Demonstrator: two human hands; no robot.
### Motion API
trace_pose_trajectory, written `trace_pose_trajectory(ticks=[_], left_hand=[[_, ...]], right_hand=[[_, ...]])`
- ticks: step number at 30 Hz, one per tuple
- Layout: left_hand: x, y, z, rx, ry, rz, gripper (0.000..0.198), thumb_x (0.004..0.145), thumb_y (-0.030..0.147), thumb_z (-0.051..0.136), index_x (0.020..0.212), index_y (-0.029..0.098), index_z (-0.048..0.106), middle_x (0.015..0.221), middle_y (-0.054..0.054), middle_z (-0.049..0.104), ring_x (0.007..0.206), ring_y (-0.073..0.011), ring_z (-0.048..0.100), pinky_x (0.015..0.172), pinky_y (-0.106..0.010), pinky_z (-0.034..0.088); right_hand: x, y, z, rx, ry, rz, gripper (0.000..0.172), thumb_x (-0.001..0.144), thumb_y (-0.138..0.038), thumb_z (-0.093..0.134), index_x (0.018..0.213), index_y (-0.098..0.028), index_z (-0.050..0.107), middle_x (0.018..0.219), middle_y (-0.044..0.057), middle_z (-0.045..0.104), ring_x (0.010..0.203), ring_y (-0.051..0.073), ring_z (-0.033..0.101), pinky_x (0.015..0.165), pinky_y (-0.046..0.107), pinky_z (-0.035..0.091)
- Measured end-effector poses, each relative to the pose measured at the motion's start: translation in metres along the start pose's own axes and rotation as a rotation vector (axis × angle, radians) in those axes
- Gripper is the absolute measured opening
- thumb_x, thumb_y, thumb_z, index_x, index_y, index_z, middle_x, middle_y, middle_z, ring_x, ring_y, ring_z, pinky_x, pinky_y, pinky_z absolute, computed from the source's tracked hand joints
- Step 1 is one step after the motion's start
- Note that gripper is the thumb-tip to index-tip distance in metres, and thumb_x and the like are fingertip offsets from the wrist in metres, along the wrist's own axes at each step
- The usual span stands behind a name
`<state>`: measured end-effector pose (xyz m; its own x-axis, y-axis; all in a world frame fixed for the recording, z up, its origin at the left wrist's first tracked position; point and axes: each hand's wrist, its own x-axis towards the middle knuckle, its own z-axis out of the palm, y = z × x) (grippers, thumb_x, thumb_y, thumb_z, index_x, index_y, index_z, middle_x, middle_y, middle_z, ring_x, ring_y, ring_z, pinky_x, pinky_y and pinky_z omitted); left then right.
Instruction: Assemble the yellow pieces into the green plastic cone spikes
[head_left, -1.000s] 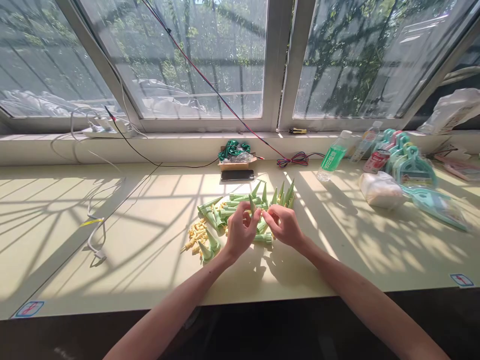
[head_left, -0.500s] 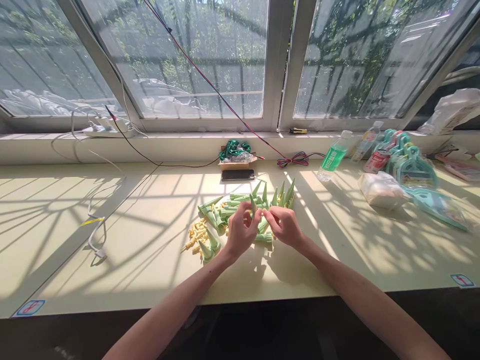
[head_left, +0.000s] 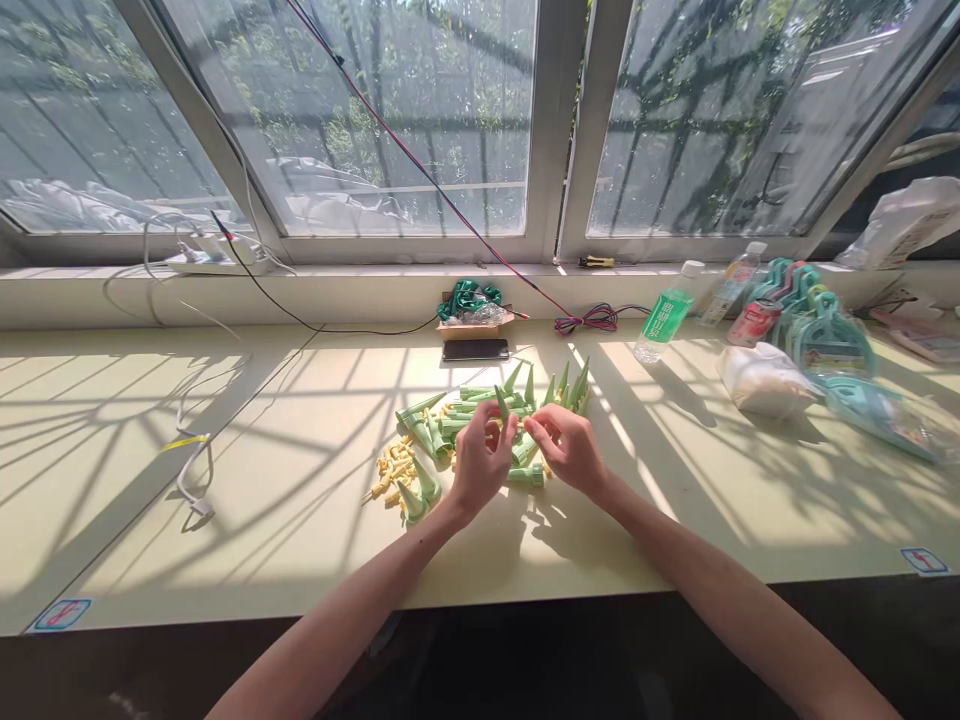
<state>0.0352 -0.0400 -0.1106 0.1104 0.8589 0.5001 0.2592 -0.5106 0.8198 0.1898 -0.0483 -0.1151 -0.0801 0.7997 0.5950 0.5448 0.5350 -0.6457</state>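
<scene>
My left hand (head_left: 484,455) is closed on a green pointed cone (head_left: 502,403), its tip standing up above the fingers. Just to the right, my right hand (head_left: 568,445) is closed too, thumb and fingertips pinched together close to the cone; whatever is between them is too small to make out. Under and behind both hands lies a pile of green ribbed tubes (head_left: 527,476) and cones, several of them upright at the right (head_left: 577,385). Small yellow pegs (head_left: 394,468) are heaped left of my left hand, beside more green cones (head_left: 412,500).
Behind the pile lie a black phone (head_left: 475,350) and a small box (head_left: 472,318) with green material. A green-labelled bottle (head_left: 667,315), a red can (head_left: 754,322), a wrapped white packet (head_left: 766,378) and turquoise hangers (head_left: 832,335) stand right. A white cable (head_left: 196,495) lies left.
My hands have drawn slightly apart. The green cone has shifted a little left with my left hand, while the things on the table stay in place.
</scene>
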Motion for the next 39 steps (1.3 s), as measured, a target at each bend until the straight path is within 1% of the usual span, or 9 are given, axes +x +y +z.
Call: trace_pose_trajectory(ticks=[4, 7, 9, 15, 26, 29, 32, 36, 39], left_hand=[[0.0012, -0.0006, -0.0007, -0.01, 0.015, 0.01, 0.015, 0.091, 0.032, 0.057, 0.096, 0.019, 0.053, 0.074, 0.001, 0.059, 0.052, -0.0075, 0.055, 0.045, -0.016, 0.044], [0.0018, -0.001, -0.0011, -0.022, 0.024, 0.025, 0.015, 0.091, 0.031, 0.057, 0.097, 0.019, 0.053, 0.078, 0.001, 0.06, 0.052, -0.0065, 0.054, 0.048, -0.017, 0.046], [0.0018, -0.0012, -0.0012, -0.025, 0.025, 0.025, 0.015, 0.09, 0.031, 0.058, 0.097, 0.019, 0.053, 0.078, 0.001, 0.06, 0.052, -0.0066, 0.054, 0.048, -0.017, 0.046], [0.0008, -0.0009, -0.0014, -0.019, 0.009, 0.007, 0.017, 0.091, 0.034, 0.058, 0.098, 0.019, 0.053, 0.075, 0.001, 0.06, 0.053, -0.008, 0.057, 0.045, -0.017, 0.044], [0.001, 0.0034, -0.0029, -0.032, -0.034, -0.042, 0.018, 0.091, 0.035, 0.057, 0.099, 0.019, 0.054, 0.073, 0.001, 0.059, 0.051, -0.0084, 0.054, 0.046, -0.018, 0.043], [0.0007, 0.0039, -0.0032, -0.045, -0.054, -0.038, 0.018, 0.091, 0.035, 0.057, 0.099, 0.019, 0.053, 0.076, 0.0, 0.061, 0.05, -0.0079, 0.052, 0.044, -0.018, 0.042], [0.0, 0.0042, -0.0031, -0.069, -0.076, -0.022, 0.016, 0.091, 0.034, 0.056, 0.097, 0.02, 0.051, 0.079, -0.001, 0.061, 0.052, -0.008, 0.052, 0.044, -0.017, 0.041], [-0.0005, 0.0041, -0.0028, -0.099, -0.102, -0.008, 0.014, 0.092, 0.032, 0.056, 0.097, 0.02, 0.049, 0.079, 0.0, 0.061, 0.054, -0.008, 0.053, 0.049, -0.018, 0.045], [-0.0003, 0.0038, -0.0029, -0.112, -0.118, 0.011, 0.014, 0.092, 0.031, 0.055, 0.097, 0.02, 0.048, 0.086, -0.002, 0.063, 0.057, -0.0077, 0.054, 0.051, -0.019, 0.047]], right_hand=[[-0.0008, -0.0021, 0.0002, 0.053, 0.035, 0.034, 0.016, 0.091, -0.033, 0.058, 0.089, -0.018, 0.059, 0.08, 0.001, 0.063, 0.054, 0.009, 0.053, 0.051, 0.022, 0.042], [-0.0014, -0.0011, 0.0007, 0.076, 0.027, 0.012, 0.019, 0.09, -0.031, 0.06, 0.104, -0.018, 0.059, 0.089, 0.004, 0.065, 0.056, 0.01, 0.055, 0.049, 0.022, 0.044], [-0.0013, 0.0005, 0.0009, 0.078, -0.001, -0.027, 0.018, 0.091, -0.03, 0.058, 0.106, -0.018, 0.06, 0.093, 0.006, 0.065, 0.059, 0.01, 0.056, 0.049, 0.022, 0.045], [-0.0006, 0.0069, 0.002, 0.063, -0.014, -0.082, 0.013, 0.092, -0.027, 0.057, 0.099, -0.019, 0.064, 0.088, 0.006, 0.064, 0.062, 0.011, 0.055, 0.052, 0.023, 0.048], [-0.0005, 0.0056, 0.0013, 0.037, -0.016, -0.047, 0.014, 0.093, -0.029, 0.056, 0.089, -0.018, 0.064, 0.077, 0.003, 0.062, 0.057, 0.011, 0.052, 0.052, 0.024, 0.044], [-0.0004, 0.0049, 0.001, 0.024, -0.019, -0.04, 0.015, 0.093, -0.027, 0.055, 0.085, -0.018, 0.063, 0.074, 0.003, 0.062, 0.058, 0.012, 0.053, 0.055, 0.024, 0.043], [-0.0006, 0.0046, 0.0009, 0.016, -0.019, -0.029, 0.017, 0.093, -0.027, 0.055, 0.08, -0.018, 0.061, 0.07, 0.001, 0.06, 0.057, 0.011, 0.051, 0.055, 0.024, 0.041], [-0.0015, 0.0055, 0.0015, -0.002, -0.016, -0.016, 0.025, 0.093, -0.03, 0.054, 0.071, -0.018, 0.056, 0.065, -0.001, 0.055, 0.055, 0.01, 0.047, 0.054, 0.024, 0.037], [-0.0017, 0.006, 0.002, -0.024, -0.016, -0.008, 0.031, 0.094, -0.031, 0.052, 0.065, -0.019, 0.05, 0.06, -0.002, 0.049, 0.053, 0.01, 0.042, 0.052, 0.024, 0.034]])
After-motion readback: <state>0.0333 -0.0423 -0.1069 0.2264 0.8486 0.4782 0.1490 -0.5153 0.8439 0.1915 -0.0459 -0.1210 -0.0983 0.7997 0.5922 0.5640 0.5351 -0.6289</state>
